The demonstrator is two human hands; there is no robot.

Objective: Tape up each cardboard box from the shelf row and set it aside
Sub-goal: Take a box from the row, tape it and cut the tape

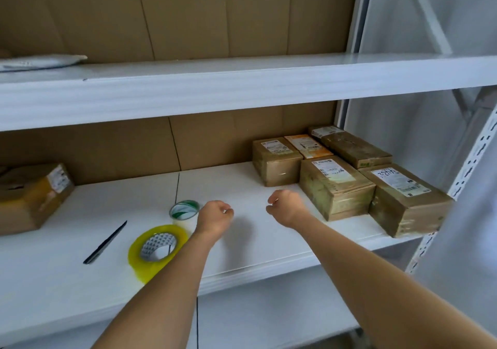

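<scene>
White metal shelving (242,90) fills the view, with brown cardboard sheets (188,12) standing behind the boards. On the middle shelf board (242,241) five cardboard boxes are grouped at the right end, all wrapped in clear tape and with white labels on top. The biggest one, the front right box (406,200), sits at the shelf edge. Just beside it on the left is the front middle box (334,187). Behind them are the long rear box (352,147), the orange-topped box (308,147) and the rear left box (275,160).

At the far left end, well apart from this group, lies one more box (32,195) with yellow tape on it; its top looks not fully closed.

Both bare arms reach forward over the shelf. The left hand (215,214) and the right hand (285,206) hover above the bare board with fingers curled in, and neither one holds anything.

Near the left hand lie a yellow tape roll (157,252), flat on the board, and a smaller clear tape roll (184,211) with a green and white core. A black pen-like tool (105,242) lies to the left of them. On the upper shelf, a grey flat package (40,60) rests at the left.
</scene>
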